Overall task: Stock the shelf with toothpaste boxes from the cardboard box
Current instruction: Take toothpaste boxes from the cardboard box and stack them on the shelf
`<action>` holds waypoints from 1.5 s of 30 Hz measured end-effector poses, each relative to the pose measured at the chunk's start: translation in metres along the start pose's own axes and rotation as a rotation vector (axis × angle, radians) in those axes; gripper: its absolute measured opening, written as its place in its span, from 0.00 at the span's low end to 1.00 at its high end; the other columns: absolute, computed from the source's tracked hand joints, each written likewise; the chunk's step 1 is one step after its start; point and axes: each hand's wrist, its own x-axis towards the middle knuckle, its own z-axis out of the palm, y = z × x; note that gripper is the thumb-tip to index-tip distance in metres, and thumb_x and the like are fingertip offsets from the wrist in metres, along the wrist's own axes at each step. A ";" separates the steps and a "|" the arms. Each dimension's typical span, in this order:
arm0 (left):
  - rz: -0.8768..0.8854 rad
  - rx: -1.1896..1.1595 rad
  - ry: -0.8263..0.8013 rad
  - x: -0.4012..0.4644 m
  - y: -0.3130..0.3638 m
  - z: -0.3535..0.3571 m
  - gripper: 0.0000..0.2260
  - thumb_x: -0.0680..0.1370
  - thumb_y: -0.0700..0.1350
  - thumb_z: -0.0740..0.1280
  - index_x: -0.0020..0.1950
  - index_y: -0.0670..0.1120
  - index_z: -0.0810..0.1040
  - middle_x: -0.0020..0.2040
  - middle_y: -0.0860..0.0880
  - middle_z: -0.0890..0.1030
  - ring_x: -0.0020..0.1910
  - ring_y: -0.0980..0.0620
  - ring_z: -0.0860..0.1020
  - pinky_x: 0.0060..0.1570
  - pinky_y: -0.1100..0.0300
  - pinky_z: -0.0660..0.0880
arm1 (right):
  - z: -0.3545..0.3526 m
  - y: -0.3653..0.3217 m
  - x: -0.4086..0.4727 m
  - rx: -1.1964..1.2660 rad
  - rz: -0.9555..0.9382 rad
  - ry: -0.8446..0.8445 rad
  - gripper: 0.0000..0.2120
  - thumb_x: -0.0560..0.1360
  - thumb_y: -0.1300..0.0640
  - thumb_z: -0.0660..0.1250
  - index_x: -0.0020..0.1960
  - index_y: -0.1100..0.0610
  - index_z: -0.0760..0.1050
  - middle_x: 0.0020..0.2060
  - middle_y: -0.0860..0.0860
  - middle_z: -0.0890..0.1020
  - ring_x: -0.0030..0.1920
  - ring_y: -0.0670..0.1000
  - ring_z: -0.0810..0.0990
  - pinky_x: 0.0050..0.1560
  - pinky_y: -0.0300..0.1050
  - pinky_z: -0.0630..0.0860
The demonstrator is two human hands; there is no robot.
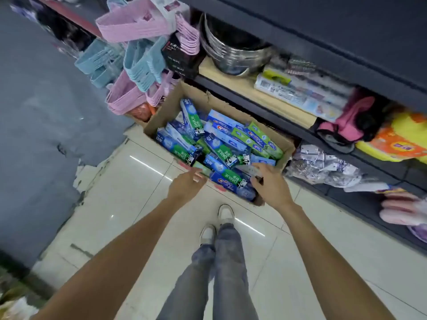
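Brands: DARLIE on four toothpaste boxes (221, 151); others unreadable.
Cardboard box (161, 116): one.
Your left hand (184, 184): fingers loosely curled, holding nothing.
Your right hand (269, 183): grip unclear.

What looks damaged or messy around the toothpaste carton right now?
The cardboard box has a torn, ragged far rim, and the toothpaste boxes inside lie jumbled at all angles. Left of it, the grey floor covering is cracked and peeling off the tiles. Both hands, left and right, reach into the near end.
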 end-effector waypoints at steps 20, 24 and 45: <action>-0.478 -1.017 -0.144 0.170 0.035 0.100 0.36 0.73 0.57 0.70 0.74 0.46 0.58 0.65 0.46 0.73 0.42 0.53 0.80 0.51 0.55 0.80 | 0.070 0.070 0.170 -0.024 -0.014 -0.168 0.20 0.75 0.52 0.67 0.66 0.54 0.69 0.64 0.52 0.73 0.62 0.55 0.74 0.56 0.50 0.72; -0.501 -1.143 -0.147 0.153 0.012 0.074 0.30 0.72 0.52 0.72 0.68 0.40 0.68 0.60 0.44 0.77 0.44 0.50 0.82 0.43 0.58 0.81 | 0.044 0.075 0.144 0.159 0.174 0.084 0.18 0.75 0.48 0.67 0.61 0.55 0.72 0.57 0.53 0.79 0.54 0.55 0.78 0.51 0.48 0.72; -0.027 -0.848 -0.063 0.006 0.042 -0.052 0.17 0.79 0.57 0.58 0.67 0.58 0.66 0.59 0.51 0.78 0.51 0.48 0.80 0.29 0.66 0.75 | -0.065 -0.023 -0.017 1.195 0.483 -0.006 0.04 0.77 0.57 0.64 0.50 0.55 0.76 0.47 0.52 0.82 0.43 0.48 0.81 0.43 0.41 0.74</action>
